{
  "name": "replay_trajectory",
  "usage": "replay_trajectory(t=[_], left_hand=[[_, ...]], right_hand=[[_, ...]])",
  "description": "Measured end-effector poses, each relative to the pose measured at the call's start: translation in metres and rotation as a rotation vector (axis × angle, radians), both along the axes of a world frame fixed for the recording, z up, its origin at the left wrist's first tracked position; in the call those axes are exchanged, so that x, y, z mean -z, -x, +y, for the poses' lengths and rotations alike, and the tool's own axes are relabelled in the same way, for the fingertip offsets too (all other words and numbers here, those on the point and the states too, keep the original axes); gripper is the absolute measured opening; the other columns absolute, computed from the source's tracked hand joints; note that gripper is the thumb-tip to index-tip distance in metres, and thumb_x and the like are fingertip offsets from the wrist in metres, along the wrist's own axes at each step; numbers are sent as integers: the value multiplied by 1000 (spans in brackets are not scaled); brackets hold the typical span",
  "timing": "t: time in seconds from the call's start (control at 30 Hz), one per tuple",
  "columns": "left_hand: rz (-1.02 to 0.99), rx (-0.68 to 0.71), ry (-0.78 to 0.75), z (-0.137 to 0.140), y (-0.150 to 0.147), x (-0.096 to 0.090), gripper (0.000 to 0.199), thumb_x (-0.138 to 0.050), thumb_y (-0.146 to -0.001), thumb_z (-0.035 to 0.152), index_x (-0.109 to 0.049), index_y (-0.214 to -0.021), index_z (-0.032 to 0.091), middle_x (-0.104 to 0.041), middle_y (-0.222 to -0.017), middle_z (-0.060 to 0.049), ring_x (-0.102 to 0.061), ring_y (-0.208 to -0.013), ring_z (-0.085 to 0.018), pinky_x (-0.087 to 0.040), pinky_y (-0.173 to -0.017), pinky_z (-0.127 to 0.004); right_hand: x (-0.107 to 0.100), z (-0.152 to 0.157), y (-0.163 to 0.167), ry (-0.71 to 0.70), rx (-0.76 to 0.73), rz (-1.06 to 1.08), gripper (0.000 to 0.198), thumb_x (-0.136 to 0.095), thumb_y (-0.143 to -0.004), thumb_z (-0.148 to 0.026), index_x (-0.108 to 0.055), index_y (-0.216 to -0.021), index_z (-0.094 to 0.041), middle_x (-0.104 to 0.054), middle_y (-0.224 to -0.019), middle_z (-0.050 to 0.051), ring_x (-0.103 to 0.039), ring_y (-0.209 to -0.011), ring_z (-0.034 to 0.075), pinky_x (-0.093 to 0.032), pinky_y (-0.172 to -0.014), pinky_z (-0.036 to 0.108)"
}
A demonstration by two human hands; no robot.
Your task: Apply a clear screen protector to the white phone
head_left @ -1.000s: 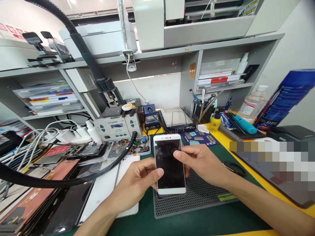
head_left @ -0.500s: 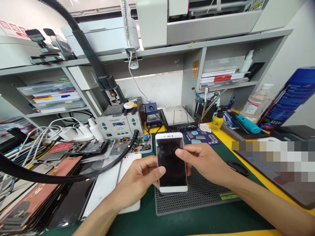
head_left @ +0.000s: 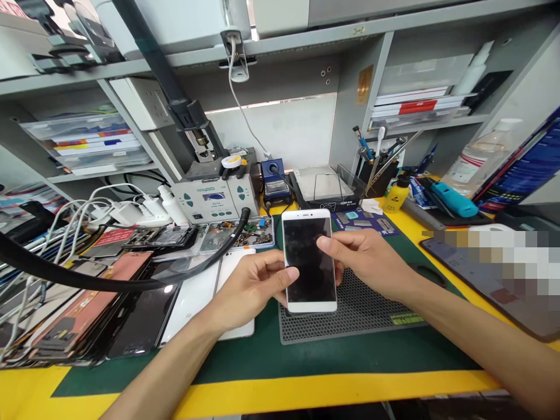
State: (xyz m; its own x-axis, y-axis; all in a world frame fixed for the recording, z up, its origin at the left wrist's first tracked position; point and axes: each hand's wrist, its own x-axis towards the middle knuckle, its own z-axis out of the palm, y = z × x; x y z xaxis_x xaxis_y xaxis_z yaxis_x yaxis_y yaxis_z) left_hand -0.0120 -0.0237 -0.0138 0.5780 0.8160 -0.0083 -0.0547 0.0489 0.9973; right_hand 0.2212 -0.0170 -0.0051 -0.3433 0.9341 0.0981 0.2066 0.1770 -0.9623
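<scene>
A white-framed smartphone (head_left: 308, 262) with a dark screen is held up, facing me, above the grey honeycomb mat (head_left: 306, 331). My left hand (head_left: 258, 287) grips its lower left edge, thumb on the screen and fingers behind. On the other side, my right hand (head_left: 370, 259) holds the right edge, with its thumb over the upper right of the screen. The fingers behind the phone are mostly hidden. Beneath everything lies a green work mat (head_left: 245, 367).
Left of my hands lie white tablets (head_left: 186, 312) and a stack of screen panels (head_left: 91, 303). A black hose (head_left: 131, 284) arches over them from a grey soldering station (head_left: 210, 198). A parts box (head_left: 258, 233), a tool holder (head_left: 374, 163) and a yellow bottle (head_left: 396, 195) stand behind.
The camera view has tilted downward, showing more of the yellow front edge. Both hands keep the same hold on the smartphone.
</scene>
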Motion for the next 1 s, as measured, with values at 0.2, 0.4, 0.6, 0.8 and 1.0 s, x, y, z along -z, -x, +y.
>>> replay_trajectory(t=[0.2, 0.4, 0.6, 0.8, 1.0], left_hand=[[8, 11, 37, 0, 1, 2, 19, -73, -92, 35, -68, -88, 17, -62, -76, 2, -66, -69, -13, -66, -62, -28], [38, -5, 107, 1, 2, 5, 31, -76, -87, 44, -69, -99, 17, -61, -81, -1, -67, -71, -18, -68, -63, -38], [48, -22, 134, 1, 2, 5, 35, -78, -84, 47, -70, -100, 18, -60, -82, 0, -66, -69, -17, -67, -61, -37], [54, -26, 138, 0, 2, 4, 33, -78, -85, 47, -68, -95, 17, -58, -80, 1, -65, -63, -15, -66, -57, -33], [55, -34, 150, 0, 1, 4, 34, -78, -84, 47, -69, -97, 17, -56, -75, 2, -64, -64, -15, -66, -59, -34]], right_hand=[[3, 0, 0, 53, -20, 61, 48, -65, -95, -56, -66, -62, -20, -70, -59, 0, -65, -52, 13, -55, -52, 23], [8, 3, 2, 99, -11, 113, 47, -70, -89, -59, -66, -64, -19, -69, -59, 1, -65, -52, 15, -57, -51, 25], [9, 2, 0, 111, -14, 128, 49, -69, -90, -61, -68, -67, -18, -69, -62, 2, -65, -53, 15, -57, -51, 26], [9, 3, 0, 112, -13, 123, 49, -70, -89, -61, -67, -66, -18, -69, -61, 1, -65, -53, 15, -57, -52, 26], [9, 2, 0, 110, -16, 116, 49, -69, -89, -63, -67, -66, -19, -69, -62, 1, -66, -54, 16, -57, -53, 27]])
